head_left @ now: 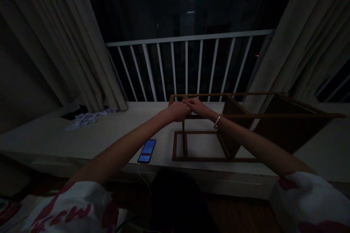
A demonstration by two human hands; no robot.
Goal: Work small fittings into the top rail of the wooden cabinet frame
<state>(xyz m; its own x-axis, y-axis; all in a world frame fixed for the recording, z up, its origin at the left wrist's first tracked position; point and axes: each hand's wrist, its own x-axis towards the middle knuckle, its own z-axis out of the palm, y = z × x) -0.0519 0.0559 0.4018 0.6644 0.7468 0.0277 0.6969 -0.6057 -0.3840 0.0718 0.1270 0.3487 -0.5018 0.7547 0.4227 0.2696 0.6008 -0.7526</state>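
Observation:
A brown wooden rack (pixel 201 159) lies on its side on the white window ledge (pixel 109 131). Over its left end, my two hands meet. My left hand (pixel 179 111) is closed, its fingers curled inward, and whatever is inside them is hidden. My right hand (pixel 199 107), with a silver bangle (pixel 218 121) at the wrist, has its fingers pinched together against the left hand's knuckles or thumb. Any small thing between the fingers is too dim to make out, and I cannot tell whether either hand touches the rack.
A lit phone (pixel 147 151) lies near the ledge's front edge, with a white cable (pixel 145 180) hanging down. Crumpled papers (pixel 83 120) lie at the left beside the curtain (pixel 93 62). A white railing (pixel 186 39) stands behind the ledge, before a dark window.

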